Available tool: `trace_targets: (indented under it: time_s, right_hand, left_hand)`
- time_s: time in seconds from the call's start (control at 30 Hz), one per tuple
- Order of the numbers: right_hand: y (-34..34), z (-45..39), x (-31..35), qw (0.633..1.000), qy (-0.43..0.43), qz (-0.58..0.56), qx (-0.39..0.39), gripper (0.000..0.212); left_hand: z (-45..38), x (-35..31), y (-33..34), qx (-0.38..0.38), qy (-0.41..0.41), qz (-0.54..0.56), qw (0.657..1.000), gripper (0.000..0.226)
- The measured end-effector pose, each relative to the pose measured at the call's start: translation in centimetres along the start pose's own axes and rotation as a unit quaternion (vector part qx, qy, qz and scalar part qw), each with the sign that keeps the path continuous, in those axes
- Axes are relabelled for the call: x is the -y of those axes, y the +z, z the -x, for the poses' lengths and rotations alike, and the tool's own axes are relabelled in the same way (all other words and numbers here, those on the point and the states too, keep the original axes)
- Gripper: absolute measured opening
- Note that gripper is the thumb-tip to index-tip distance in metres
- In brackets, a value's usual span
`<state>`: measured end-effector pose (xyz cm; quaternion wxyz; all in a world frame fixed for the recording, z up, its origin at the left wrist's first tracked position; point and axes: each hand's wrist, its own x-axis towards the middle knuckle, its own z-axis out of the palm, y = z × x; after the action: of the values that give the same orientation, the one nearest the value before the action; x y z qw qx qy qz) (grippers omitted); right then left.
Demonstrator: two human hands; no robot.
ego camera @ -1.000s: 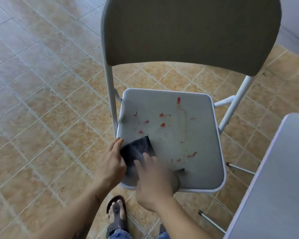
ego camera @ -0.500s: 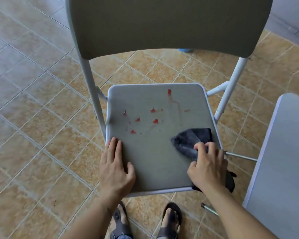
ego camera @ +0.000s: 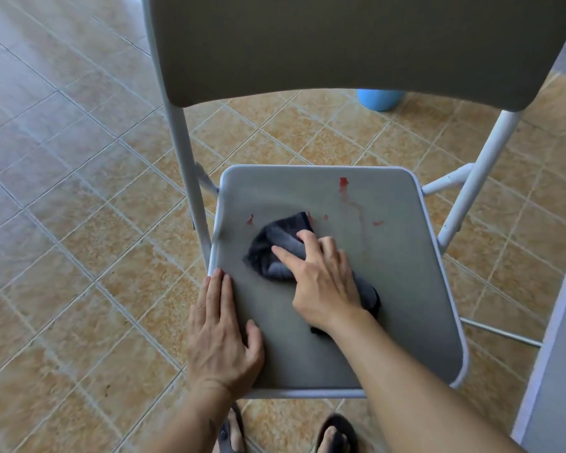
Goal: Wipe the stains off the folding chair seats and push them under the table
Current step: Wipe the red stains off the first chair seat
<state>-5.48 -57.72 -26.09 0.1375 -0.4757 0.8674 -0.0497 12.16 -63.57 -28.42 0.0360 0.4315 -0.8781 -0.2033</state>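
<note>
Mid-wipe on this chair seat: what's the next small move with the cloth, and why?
Probably slide the dark cloth under the right hand away from you, toward the backrest: red stains show beyond it on the seat, while the near part looks clean. The left hand rests flat on the seat's near-left edge.

A single wide-angle view looks from the person's head, forward and steeply down, close over the folding chair seat (ego camera: 356, 289), which fills the middle of the picture. The backrest (ego camera: 340, 44) crosses the top edge, cut off above. Both forearms enter from the bottom edge, with the left hand (ego camera: 221, 335) and right hand (ego camera: 321, 282) near the centre. Sandalled feet (ego camera: 335, 434) show at the very bottom, straight below the lens. The table (ego camera: 559, 371) clips the right edge; tiled floor (ego camera: 62, 223) spreads left. Straight lines bow toward the edges.
</note>
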Motion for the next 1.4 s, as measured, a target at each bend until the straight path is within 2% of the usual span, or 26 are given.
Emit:
trace_targets:
  time_s: [0.17, 0.27, 0.37, 0.5, 0.63, 0.7, 0.87, 0.93, 1.0, 1.07, 1.13, 1.23, 1.4]
  right_hand:
    - [-1.1, 0.3, -5.6, 0.977, 0.2, 0.01, -0.071, 0.073]
    - [-0.6, 1.4, -5.2, 0.971, 0.224, 0.015, -0.075, 0.072]
    - [-0.2, 1.6, -2.0, 0.98, 0.184, -0.008, -0.07, 0.07]
    - [0.1, -0.7, 3.9, 1.0, -0.015, 0.001, -0.004, 0.072]
    - [-0.3, -6.4, 5.4, 0.993, -0.107, 0.018, 0.044, 0.072]
    - [-0.7, -8.2, 3.8, 0.993, -0.1, 0.037, 0.045, 0.072]
    - [-1.7, -7.6, -1.8, 0.993, 0.106, 0.043, 0.01, 0.077]
    - [-2.1, -5.6, -2.4, 0.991, 0.132, 0.034, 0.004, 0.075]
    - [-2.0, -2.9, -2.0, 0.993, 0.112, 0.023, 0.003, 0.073]
    - [-1.5, -0.4, -1.3, 0.999, 0.046, 0.021, 0.022, 0.073]
    - [-1.4, 0.9, -1.1, 0.999, -0.009, 0.007, 0.048, 0.076]
    - [-2.0, 0.3, -1.7, 0.998, -0.008, -0.028, 0.062, 0.077]
    - [-1.5, 0.6, -1.9, 0.998, -0.027, -0.025, 0.047, 0.082]
  left_hand:
    - [0.2, -0.3, 0.0, 0.001, -0.002, -0.017, 1.0, 0.08]
    - [0.2, -0.2, 0.1, 0.003, -0.009, -0.016, 1.0, 0.081]
    - [0.0, -0.2, 0.1, -0.002, -0.014, -0.004, 1.0, 0.081]
    - [0.0, -0.2, -0.1, -0.008, -0.011, -0.003, 1.0, 0.082]
    - [0.0, -0.2, 0.0, -0.014, -0.01, 0.005, 1.0, 0.082]
    - [-0.1, -0.2, 0.0, -0.013, -0.01, 0.009, 1.0, 0.082]
    - [-0.2, -0.3, -0.5, -0.006, -0.008, 0.009, 1.0, 0.082]
    - [-0.2, -0.5, -0.8, 0.003, -0.008, 0.005, 1.0, 0.082]
    - [-0.2, -1.0, -1.2, 0.014, -0.025, 0.003, 1.0, 0.081]
    - [-0.9, -1.5, -1.5, 0.009, -0.037, 0.011, 0.999, 0.075]
    - [-2.5, -2.4, -1.9, -0.007, -0.012, 0.026, 1.0, 0.069]
    - [-6.3, -3.8, -1.9, -0.016, 0.038, 0.039, 0.998, 0.068]
    - [-9.8, -3.3, -0.6, -0.004, 0.051, 0.005, 0.999, 0.069]
